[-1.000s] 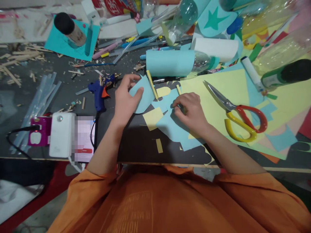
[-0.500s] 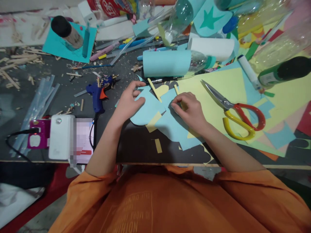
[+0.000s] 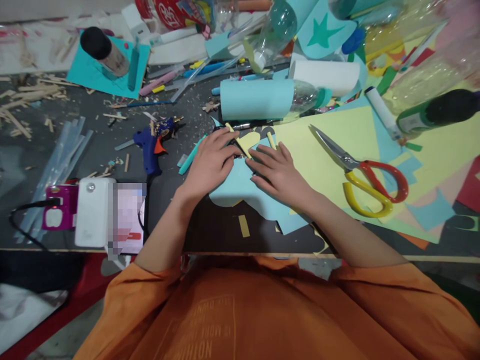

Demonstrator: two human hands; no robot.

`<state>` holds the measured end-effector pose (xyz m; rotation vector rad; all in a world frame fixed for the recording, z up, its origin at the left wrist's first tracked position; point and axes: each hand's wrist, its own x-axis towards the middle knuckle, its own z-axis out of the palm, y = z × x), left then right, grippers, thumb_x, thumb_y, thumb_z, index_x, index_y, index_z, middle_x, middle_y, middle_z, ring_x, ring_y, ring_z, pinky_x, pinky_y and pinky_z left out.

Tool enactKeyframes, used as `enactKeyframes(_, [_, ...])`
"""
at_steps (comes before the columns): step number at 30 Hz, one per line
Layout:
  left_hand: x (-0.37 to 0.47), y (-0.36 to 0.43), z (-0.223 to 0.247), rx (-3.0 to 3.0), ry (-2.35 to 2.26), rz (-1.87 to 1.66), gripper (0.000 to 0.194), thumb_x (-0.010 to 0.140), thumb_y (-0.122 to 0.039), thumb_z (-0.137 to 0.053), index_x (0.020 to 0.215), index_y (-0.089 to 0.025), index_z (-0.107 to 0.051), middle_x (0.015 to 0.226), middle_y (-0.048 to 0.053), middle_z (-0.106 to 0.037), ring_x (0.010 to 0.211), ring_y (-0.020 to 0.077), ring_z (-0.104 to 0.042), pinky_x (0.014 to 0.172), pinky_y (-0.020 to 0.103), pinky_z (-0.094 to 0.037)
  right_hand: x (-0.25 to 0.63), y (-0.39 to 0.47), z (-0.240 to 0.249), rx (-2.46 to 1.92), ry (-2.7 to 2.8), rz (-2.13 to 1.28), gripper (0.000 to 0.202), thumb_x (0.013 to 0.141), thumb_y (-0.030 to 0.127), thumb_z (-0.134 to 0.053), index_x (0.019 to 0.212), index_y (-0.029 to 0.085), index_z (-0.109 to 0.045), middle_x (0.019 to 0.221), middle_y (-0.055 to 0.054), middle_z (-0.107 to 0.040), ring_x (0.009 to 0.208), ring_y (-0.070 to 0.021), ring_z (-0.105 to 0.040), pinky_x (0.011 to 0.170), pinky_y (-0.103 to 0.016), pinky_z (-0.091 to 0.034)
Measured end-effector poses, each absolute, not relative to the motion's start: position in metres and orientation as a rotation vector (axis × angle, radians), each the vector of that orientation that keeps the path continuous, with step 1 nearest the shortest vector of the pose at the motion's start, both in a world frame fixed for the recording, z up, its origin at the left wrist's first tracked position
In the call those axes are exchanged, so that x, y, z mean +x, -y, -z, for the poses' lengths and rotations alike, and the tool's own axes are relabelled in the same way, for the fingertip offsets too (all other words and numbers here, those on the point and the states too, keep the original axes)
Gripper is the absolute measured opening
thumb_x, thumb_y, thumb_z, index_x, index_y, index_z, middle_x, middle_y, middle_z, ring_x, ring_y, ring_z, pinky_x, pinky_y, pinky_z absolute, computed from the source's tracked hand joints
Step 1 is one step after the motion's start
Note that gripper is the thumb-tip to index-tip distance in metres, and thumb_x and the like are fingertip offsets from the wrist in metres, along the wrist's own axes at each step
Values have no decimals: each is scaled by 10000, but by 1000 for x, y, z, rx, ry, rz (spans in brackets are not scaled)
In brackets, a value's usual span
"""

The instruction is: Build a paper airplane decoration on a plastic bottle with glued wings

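My left hand [image 3: 213, 161] rests on a light blue paper cutout [image 3: 229, 184], fingers stretched out and partly spread. Close to its fingertips lies a narrow yellow paper strip [image 3: 243, 145]. Beside it, my right hand [image 3: 276, 172] lies flat on blue paper [image 3: 293, 220], with its fingers extended leftward toward the left hand. Another short yellow strip [image 3: 271, 140] sits just above the right fingers. Both hands cover much of the cutout, so its full outline is hidden. A teal pen [image 3: 192, 156] lies at the left hand's outer side.
Scissors [image 3: 352, 162] with red and yellow handles lie on yellow paper [image 3: 322, 145] at right. A blue glue gun [image 3: 150, 147] is at left, near a phone [image 3: 131, 215] and a white power bank [image 3: 92, 212]. Behind the hands lies a blue-wrapped plastic bottle [image 3: 257, 99].
My right hand has moved left and its curled fingers have flattened onto the paper. My left hand has shifted right, uncovering the teal pen. The blue cutout has moved slightly right under the hands.
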<state>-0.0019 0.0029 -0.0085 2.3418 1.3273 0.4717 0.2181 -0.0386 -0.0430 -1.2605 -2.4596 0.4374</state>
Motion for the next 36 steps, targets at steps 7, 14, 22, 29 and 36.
enactKeyframes(7, [-12, -8, 5, 2214, -1595, -728, 293, 949, -229, -443, 1179, -287, -615, 1363, 57, -649, 1331, 267, -531, 1169, 481, -373, 219, 36, 39, -1254, 2383, -556, 429, 1009, 399, -402, 1355, 230, -591, 1419, -97, -638, 1362, -311, -534, 1215, -615, -291])
enactKeyframes(14, [2, -2, 9, 2350, -1397, -342, 320, 950, -216, -406, 1108, -270, -679, 1121, 81, -714, 1151, 284, -576, 1017, 455, -432, 221, 34, 33, -1236, 2162, -612, 314, 1001, 306, -410, 1193, 262, -655, 1276, -101, -711, 1243, -298, -624, 1124, -580, -423])
enactKeyframes(22, [-10, -4, -2, 2364, -1322, -314, 290, 972, -305, -442, 1135, -267, -680, 1069, 86, -712, 1057, 281, -601, 957, 439, -427, 225, 30, 34, -1336, 1539, -707, 155, 957, 316, -491, 1060, 260, -593, 941, -44, -668, 859, -200, -650, 759, -375, -560])
enactKeyframes(29, [-2, 2, -3, 1913, -1377, -805, 209, 922, -343, -559, 1067, -243, -672, 1023, 43, -708, 928, 188, -650, 872, 336, -529, 221, 34, 28, -1344, 1629, -720, 145, 940, 291, -510, 895, 244, -640, 769, -15, -636, 626, -156, -549, 601, -331, -466])
enactKeyframes(36, [31, 17, 18, 1396, -1123, -864, 226, 818, -293, -649, 1028, -220, -609, 871, 9, -667, 804, 133, -651, 768, 275, -555, 215, 39, 20, -1148, 1925, -694, 207, 946, 342, -525, 828, 227, -649, 744, -43, -675, 699, -185, -607, 644, -328, -458])
